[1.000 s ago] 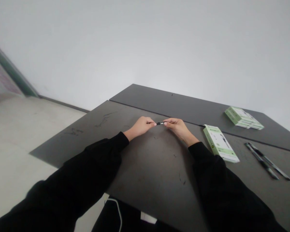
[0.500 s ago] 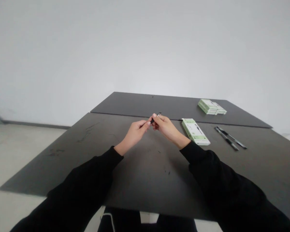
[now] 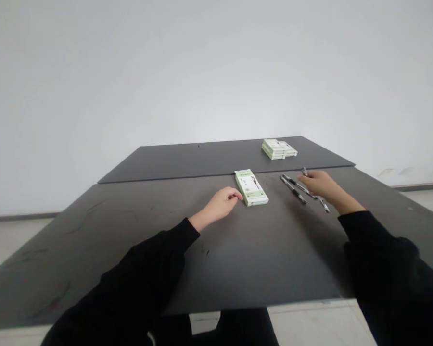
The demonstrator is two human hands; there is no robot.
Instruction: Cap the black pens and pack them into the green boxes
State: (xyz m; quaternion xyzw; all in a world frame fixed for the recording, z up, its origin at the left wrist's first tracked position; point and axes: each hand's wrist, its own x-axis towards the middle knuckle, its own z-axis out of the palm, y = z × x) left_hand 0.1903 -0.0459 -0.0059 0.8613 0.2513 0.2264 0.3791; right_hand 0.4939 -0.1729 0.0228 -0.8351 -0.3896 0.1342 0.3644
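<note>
My right hand [image 3: 319,185], at the right, is closed on a pen whose end [image 3: 304,171] sticks up above the fingers; the rest of it is hidden by the hand. Just under this hand lie two dark-gripped pens: a nearer pen [image 3: 294,191] and a farther pen [image 3: 324,205], partly covered by the fingers. My left hand [image 3: 222,203] has loosely bent fingers and holds nothing visible. Its fingertips are at the near left edge of a green and white pen box [image 3: 251,187] lying flat; whether they touch it I cannot tell.
Farther back on the dark table [image 3: 187,166] stands a stack of similar green and white boxes [image 3: 274,149]. A seam crosses the table behind the single box. Beyond the table's far edge is a plain pale wall [image 3: 216,72].
My hands have parted. The right one carried the pen over to the two lying pens, and the left one let go and shifted toward the single box. The view has turned right.
</note>
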